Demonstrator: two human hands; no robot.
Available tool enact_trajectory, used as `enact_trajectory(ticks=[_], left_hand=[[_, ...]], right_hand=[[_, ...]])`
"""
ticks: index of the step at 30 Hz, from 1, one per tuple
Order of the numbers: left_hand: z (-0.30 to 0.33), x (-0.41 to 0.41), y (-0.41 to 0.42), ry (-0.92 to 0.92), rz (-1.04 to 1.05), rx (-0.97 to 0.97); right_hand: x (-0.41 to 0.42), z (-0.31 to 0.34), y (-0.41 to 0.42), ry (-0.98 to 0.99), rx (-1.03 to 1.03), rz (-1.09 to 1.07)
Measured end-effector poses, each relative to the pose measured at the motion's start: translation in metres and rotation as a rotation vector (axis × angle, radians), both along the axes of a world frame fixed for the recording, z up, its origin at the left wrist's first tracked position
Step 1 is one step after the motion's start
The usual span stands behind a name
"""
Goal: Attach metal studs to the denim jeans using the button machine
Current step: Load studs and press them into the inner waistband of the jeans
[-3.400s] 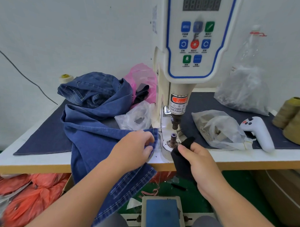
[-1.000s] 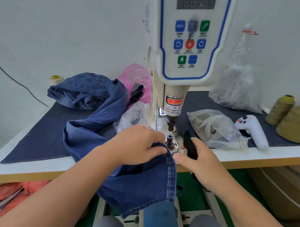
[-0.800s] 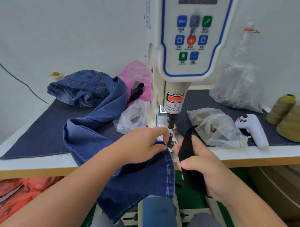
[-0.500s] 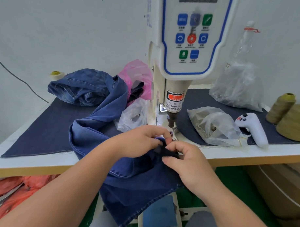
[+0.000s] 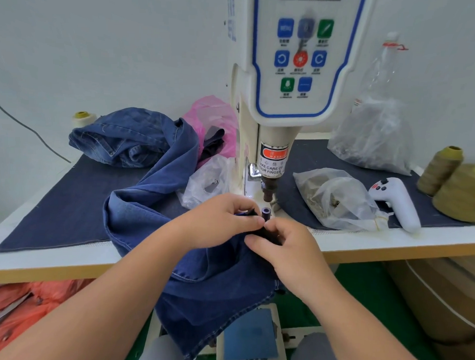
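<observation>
Left hand (image 5: 218, 222) and right hand (image 5: 285, 249) together, both pinching the denim jeans (image 5: 154, 212) below the button machine (image 5: 288, 74)

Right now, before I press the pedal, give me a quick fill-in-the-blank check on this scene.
1. Both hands pinch dark fabric at the edge of the ____ jeans.
2. The left hand and right hand meet just in front of the machine's lower ____.
3. The white controller lies to the ____ of the machine.

Missing words: blue; post; right
</observation>
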State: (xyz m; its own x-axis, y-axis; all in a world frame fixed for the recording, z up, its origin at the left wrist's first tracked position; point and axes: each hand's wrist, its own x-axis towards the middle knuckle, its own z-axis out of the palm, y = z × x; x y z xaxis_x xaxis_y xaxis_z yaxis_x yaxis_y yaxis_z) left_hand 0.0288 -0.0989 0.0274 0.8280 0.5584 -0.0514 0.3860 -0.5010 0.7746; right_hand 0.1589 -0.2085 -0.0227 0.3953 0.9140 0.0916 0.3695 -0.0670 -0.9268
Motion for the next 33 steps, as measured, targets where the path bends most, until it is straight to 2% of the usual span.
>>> enact_trajectory(ticks=[4, 14, 24, 30, 33], left_hand=[[-0.004, -0.002, 0.001, -0.064, 0.048, -0.019], [-0.007, 0.0, 0.001, -0.099, 0.122, 0.054], [-0.007, 0.002, 0.001, -0.083, 0.142, 0.09], [-0.001, 0.002, -0.004, -0.071, 0.046, 0.002], [0.002, 0.001, -0.003, -0.027, 0.017, 0.038]], right_hand=[[0.009, -0.009, -0.007, 0.067, 0.002, -0.042], [0.018, -0.013, -0.012, 0.307, 0.0, 0.045], [0.009, -0.012, -0.019, 0.228, -0.025, -0.022], [-0.005, -0.016, -0.016, 0.151, 0.022, -0.083], [-0.005, -0.018, -0.015, 0.153, 0.061, -0.18]])
